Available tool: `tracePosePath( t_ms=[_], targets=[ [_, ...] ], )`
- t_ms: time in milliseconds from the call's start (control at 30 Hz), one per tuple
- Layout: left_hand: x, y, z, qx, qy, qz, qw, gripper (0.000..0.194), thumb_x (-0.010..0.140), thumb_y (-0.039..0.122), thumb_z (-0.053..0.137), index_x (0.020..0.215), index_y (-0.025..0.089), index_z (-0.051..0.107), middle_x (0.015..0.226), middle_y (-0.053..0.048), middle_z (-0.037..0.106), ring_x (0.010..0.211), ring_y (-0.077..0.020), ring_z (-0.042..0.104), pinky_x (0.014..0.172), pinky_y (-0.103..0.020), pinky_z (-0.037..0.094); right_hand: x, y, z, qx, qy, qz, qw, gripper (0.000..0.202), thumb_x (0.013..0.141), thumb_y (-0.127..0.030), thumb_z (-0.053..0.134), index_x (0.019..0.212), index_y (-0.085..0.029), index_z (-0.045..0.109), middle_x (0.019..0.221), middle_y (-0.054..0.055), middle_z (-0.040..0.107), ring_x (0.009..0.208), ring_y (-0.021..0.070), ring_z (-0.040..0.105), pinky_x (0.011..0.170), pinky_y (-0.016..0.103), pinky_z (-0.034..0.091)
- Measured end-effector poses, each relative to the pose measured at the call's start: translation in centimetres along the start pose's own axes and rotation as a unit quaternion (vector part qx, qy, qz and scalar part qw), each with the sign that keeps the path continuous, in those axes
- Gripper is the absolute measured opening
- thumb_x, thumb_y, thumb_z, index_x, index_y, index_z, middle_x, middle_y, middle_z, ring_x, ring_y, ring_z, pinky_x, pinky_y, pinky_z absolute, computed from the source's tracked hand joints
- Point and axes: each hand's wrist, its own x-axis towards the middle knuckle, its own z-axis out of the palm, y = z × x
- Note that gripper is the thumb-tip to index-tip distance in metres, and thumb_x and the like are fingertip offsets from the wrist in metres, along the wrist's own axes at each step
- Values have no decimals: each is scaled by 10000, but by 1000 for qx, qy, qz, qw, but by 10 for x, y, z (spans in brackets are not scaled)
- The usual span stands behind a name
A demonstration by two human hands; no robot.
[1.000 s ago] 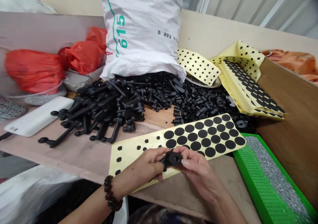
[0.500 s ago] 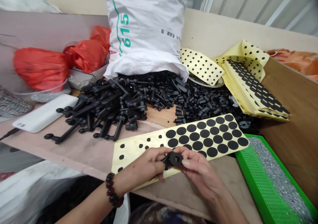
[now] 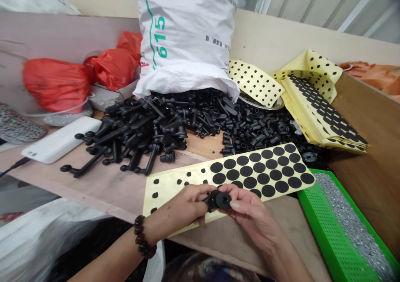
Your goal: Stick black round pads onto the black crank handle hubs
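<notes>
Between my two hands is a black plastic part (image 3: 223, 200) with a round, flat end that has a hole in its middle. My left hand (image 3: 187, 205), with a beaded bracelet at the wrist, grips its left side. Thumb and fingers of my right hand (image 3: 250, 209) pinch the round end from the right. Under and behind them lies a yellow sheet (image 3: 175, 198) with large black discs on its right half and small black dots on its left. Beyond the sheet is a pile of black crank-like parts (image 3: 134, 127), with short black cylinders (image 3: 256, 127) to its right.
A white sack (image 3: 187, 36) stands behind the pile. On the right are a green basket (image 3: 331, 223) of small metal pieces and folded yellow sheets (image 3: 328, 111). Red bags (image 3: 58, 84) and a white power bank (image 3: 61, 140) are at the left.
The view has shifted slightly, so the table things appear a little further right. The round end of the held part has turned a little; both hands keep their hold.
</notes>
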Motion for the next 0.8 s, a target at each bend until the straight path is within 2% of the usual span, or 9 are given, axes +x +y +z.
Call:
tracePosePath(
  t_ms=[200,333,467,600,800],
  targets=[
    [1,-8,-3,3,14,-12,1000,482,707,138,491,1183,164,560,807,-9,615,538,-81,464,516,-203,358,-1,-2,3,-1,-12,6,1000,140,643,-188,718,602,-141,594,1091,74,509,917,193,500,809,302,395],
    [1,-6,-1,19,18,10,1000,465,699,114,468,1147,159,587,809,-3,604,570,-87,464,521,-195,384,-3,0,3,-8,-22,6,1000,136,646,-198,715,611,-154,591,1131,75,491,983,216,487,852,324,371],
    [1,-5,1,86,47,31,995,469,680,81,425,1103,169,607,689,32,556,565,-96,467,512,-185,395,-6,2,5,-80,-24,-16,996,136,639,-219,723,621,-172,597,1187,78,477,1119,244,414,891,321,329],
    [0,-7,1,131,79,33,988,440,676,84,417,1057,173,617,684,33,564,552,-99,481,520,-193,403,-8,1,8,-128,-28,-18,991,173,631,-264,740,606,-178,592,1271,72,443,1196,277,369,941,349,296],
    [-1,-8,1,93,64,25,993,476,701,106,442,1149,185,585,725,31,590,550,-96,489,537,-198,419,-9,1,5,-84,10,-33,996,157,646,-270,733,627,-186,602,1249,64,482,1153,267,418,967,361,290]
  ],
)
